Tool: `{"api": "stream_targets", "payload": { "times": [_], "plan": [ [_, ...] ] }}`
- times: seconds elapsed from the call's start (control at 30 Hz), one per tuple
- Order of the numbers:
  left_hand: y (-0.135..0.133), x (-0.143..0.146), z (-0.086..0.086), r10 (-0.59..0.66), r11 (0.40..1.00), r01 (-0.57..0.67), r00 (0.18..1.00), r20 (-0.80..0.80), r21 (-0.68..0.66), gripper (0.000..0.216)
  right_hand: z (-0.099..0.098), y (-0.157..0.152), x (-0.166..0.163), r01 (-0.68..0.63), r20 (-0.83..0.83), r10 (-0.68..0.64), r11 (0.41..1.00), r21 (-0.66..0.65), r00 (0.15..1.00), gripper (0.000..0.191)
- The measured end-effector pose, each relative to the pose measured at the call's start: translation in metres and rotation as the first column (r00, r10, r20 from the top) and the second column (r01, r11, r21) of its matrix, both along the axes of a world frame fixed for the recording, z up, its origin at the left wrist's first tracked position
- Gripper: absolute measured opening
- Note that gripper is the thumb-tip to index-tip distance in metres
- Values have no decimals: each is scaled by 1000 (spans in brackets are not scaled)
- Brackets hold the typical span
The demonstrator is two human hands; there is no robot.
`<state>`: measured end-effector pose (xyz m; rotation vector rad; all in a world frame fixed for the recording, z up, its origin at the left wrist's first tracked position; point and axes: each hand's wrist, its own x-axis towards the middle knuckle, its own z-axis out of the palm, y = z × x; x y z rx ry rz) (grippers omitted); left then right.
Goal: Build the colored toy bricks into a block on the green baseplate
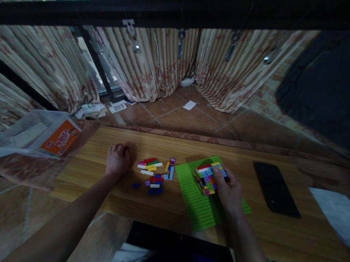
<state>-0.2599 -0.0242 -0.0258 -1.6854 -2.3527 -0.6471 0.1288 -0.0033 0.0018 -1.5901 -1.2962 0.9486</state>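
Observation:
A multicoloured brick block [207,177] stands on a green baseplate [198,208] on the wooden table. My right hand [229,192] wraps around the block's right side, fingers curled on its top edge. My left hand [118,159] rests on the table as a loose fist, left of a scatter of several loose bricks [155,172] in red, yellow, white, blue and purple. I cannot see anything inside the left fist.
A black phone [276,188] lies flat right of the baseplate. A clear plastic box with an orange label [39,133] sits at the table's left end. White paper [337,214] lies at the far right. Curtains and a tiled floor lie beyond the table's far edge.

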Motion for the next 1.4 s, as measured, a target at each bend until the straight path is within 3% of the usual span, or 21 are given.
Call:
{"api": "stream_targets", "payload": {
  "times": [0.13, 0.4, 0.63, 1.4],
  "plan": [
    [0, 0, 0, 4, 1000, -4, 1000, -5, 4, 28, -3, -3, 0, 25, -17, -25, 1000, 1, 1000, 57],
    [1, -1, -2, 15, 1000, -15, 1000, -12, -13, 28, -6, -7, 12, -92, -177, 88, 996, -15, 980, 50],
    [1, 1, 3, -1, 1000, 1, 1000, 19, -7, 28, -10, -7, 19, -97, -200, 99, 995, 15, 975, 40],
    [1, 1, 3, 2, 1000, -2, 1000, 16, 9, 26, -11, -7, 17, -92, -183, 93, 996, 13, 979, 40]
  ]
}}
